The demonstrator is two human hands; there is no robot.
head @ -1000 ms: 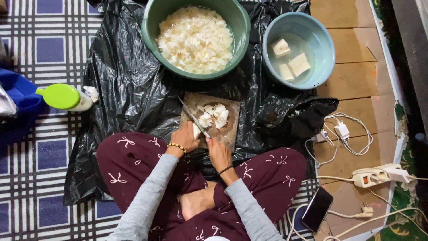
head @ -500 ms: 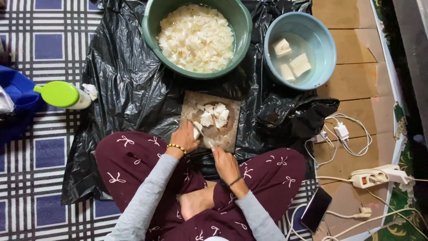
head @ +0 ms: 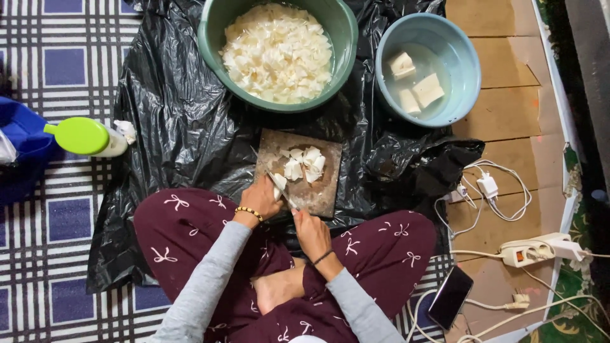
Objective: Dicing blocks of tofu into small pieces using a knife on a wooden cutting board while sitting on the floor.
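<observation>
Right hand (head: 311, 230) has slid down off the wooden cutting board (head: 324, 190) toward the lap since the earlier frames, fingers closed around the knife (head: 279, 188) handle, blade angling up-left onto the board's lower left corner. Left hand (head: 262, 198) sits at that corner, fingers curled on a white piece (head: 279, 183) beside the blade; cut white chunks (head: 304, 164) piled at board centre. Green bowl (head: 213, 38) of white shavings top centre, blue bowl (head: 467, 70) with blocks in water upper right, black plastic sheet (head: 159, 127) under all.

- The single head view looks straight down from above the seated person's lap.
- A brown wooden cutting board (head: 298, 180) sits mid-frame, moderately near.
</observation>
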